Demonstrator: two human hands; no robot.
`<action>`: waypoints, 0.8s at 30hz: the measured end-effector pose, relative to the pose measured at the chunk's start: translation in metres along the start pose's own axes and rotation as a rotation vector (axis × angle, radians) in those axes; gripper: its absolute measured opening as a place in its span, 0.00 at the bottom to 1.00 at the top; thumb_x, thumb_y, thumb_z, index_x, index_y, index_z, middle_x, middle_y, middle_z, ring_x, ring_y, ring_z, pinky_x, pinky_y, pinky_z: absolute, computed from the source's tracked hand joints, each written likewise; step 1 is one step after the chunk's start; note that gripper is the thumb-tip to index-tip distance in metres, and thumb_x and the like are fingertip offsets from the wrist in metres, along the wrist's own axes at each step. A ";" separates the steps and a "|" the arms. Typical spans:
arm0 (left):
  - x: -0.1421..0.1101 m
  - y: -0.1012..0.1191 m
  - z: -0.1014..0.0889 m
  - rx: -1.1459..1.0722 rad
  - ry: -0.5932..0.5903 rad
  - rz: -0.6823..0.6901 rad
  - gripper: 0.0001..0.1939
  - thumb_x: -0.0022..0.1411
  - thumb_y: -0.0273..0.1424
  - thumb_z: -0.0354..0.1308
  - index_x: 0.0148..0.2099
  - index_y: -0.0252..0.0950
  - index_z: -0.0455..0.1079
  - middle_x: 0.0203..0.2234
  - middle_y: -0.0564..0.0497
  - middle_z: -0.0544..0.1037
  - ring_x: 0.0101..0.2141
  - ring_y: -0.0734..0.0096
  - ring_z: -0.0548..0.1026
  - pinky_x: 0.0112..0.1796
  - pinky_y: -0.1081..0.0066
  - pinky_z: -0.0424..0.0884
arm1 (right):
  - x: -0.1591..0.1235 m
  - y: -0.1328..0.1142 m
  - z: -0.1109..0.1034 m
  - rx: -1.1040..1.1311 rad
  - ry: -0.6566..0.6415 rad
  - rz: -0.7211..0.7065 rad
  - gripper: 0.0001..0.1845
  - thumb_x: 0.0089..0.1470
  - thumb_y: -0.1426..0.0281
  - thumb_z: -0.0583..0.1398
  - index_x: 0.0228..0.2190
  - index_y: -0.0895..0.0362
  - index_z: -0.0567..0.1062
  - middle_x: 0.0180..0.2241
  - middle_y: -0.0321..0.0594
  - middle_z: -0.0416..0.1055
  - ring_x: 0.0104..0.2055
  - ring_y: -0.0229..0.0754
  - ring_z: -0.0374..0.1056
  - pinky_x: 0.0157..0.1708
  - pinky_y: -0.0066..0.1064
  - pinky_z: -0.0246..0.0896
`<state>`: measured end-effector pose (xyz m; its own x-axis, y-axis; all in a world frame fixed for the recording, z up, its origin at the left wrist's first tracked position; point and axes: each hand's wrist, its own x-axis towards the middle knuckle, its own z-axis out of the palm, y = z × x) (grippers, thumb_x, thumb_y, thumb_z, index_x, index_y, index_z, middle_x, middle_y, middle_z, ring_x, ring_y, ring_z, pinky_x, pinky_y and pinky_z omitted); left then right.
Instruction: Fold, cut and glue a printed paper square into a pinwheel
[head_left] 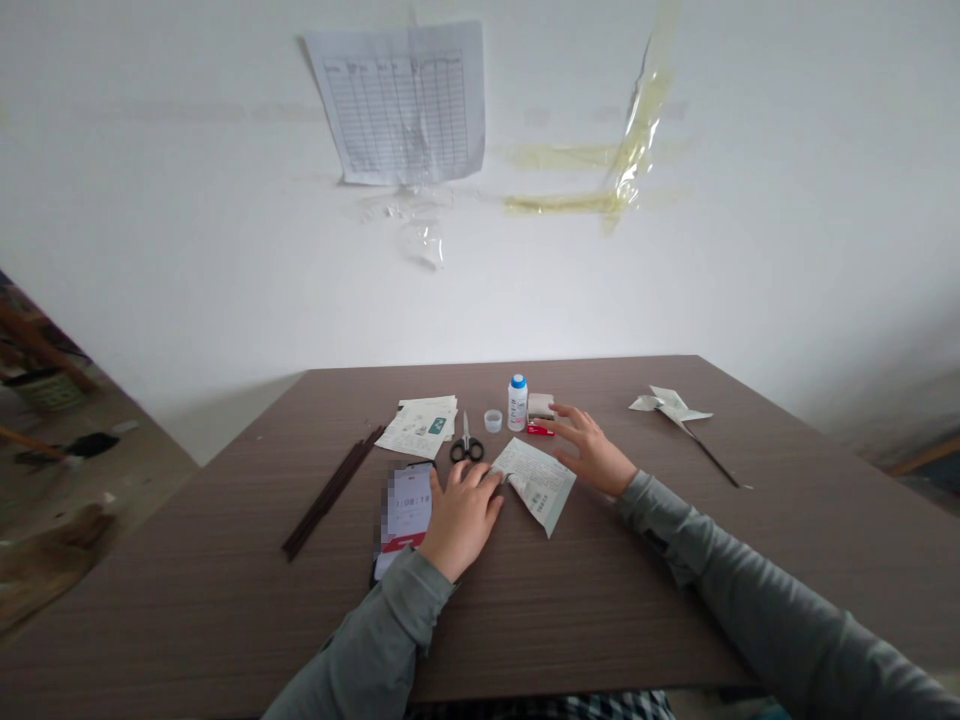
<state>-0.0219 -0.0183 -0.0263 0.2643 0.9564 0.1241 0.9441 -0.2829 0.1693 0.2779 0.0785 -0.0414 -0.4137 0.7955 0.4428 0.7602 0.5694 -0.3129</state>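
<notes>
A printed sheet of paper (pixel 538 478), cut or folded at its left side, lies on the table between my hands. My left hand (pixel 466 508) rests palm down at the paper's left edge, fingers apart, next to a phone (pixel 409 505). My right hand (pixel 592 452) is open beyond the paper's right corner, its fingertips by a small red object (pixel 540 431) in front of a pale block (pixel 541 405). Black-handled scissors (pixel 466 449) lie ahead of my left hand. A white bottle with a blue cap (pixel 517 404) stands beside a small clear cup (pixel 493 420).
Several printed papers (pixel 417 425) are stacked left of the scissors, and dark thin sticks (pixel 330 498) lie farther left. A paper pinwheel (pixel 672 404) on a dark stick lies at the right. The brown table (pixel 585 610) meets a white wall bearing a taped sheet (pixel 401 105).
</notes>
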 end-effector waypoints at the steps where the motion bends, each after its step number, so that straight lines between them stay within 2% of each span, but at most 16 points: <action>1: 0.000 0.000 0.000 -0.001 0.004 -0.008 0.25 0.89 0.28 0.67 0.78 0.53 0.87 0.78 0.43 0.87 0.81 0.32 0.78 0.81 0.13 0.71 | 0.007 -0.001 -0.001 -0.025 -0.012 -0.011 0.34 0.76 0.70 0.67 0.78 0.44 0.88 0.82 0.57 0.79 0.82 0.67 0.76 0.82 0.69 0.75; 6: -0.001 -0.002 -0.001 -0.007 0.024 0.007 0.23 0.89 0.29 0.67 0.76 0.51 0.90 0.73 0.42 0.89 0.76 0.34 0.80 0.81 0.15 0.71 | 0.037 -0.016 0.001 -0.129 -0.046 0.022 0.33 0.78 0.70 0.68 0.77 0.40 0.88 0.84 0.55 0.77 0.83 0.66 0.74 0.83 0.65 0.73; 12: -0.001 -0.003 -0.002 -0.001 0.025 0.022 0.22 0.89 0.28 0.66 0.74 0.52 0.90 0.69 0.42 0.90 0.74 0.36 0.80 0.81 0.15 0.69 | 0.060 -0.028 0.009 -0.190 -0.067 0.047 0.35 0.78 0.71 0.68 0.79 0.36 0.86 0.84 0.52 0.76 0.81 0.66 0.73 0.84 0.65 0.68; 16: -0.001 -0.004 -0.001 -0.005 0.033 0.010 0.21 0.88 0.28 0.68 0.73 0.51 0.90 0.68 0.42 0.90 0.73 0.35 0.81 0.80 0.13 0.69 | 0.069 -0.033 0.012 -0.196 -0.090 0.081 0.39 0.78 0.73 0.65 0.81 0.37 0.84 0.80 0.52 0.80 0.79 0.64 0.73 0.85 0.66 0.66; 20: -0.001 -0.005 0.000 -0.002 0.025 0.002 0.22 0.88 0.29 0.67 0.74 0.54 0.91 0.69 0.43 0.90 0.73 0.34 0.81 0.80 0.17 0.72 | 0.074 -0.034 0.017 -0.189 -0.084 0.105 0.42 0.76 0.76 0.61 0.82 0.38 0.84 0.78 0.51 0.82 0.79 0.64 0.72 0.86 0.66 0.65; 24: -0.003 -0.004 -0.004 -0.017 0.011 -0.001 0.23 0.89 0.28 0.65 0.75 0.53 0.90 0.72 0.43 0.90 0.75 0.32 0.80 0.81 0.15 0.71 | 0.076 -0.034 0.021 -0.177 -0.077 0.102 0.45 0.74 0.78 0.59 0.83 0.37 0.82 0.77 0.51 0.83 0.80 0.64 0.72 0.87 0.72 0.63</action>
<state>-0.0273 -0.0199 -0.0235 0.2610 0.9559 0.1343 0.9408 -0.2831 0.1862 0.2102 0.1245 -0.0146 -0.3617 0.8645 0.3490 0.8735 0.4451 -0.1972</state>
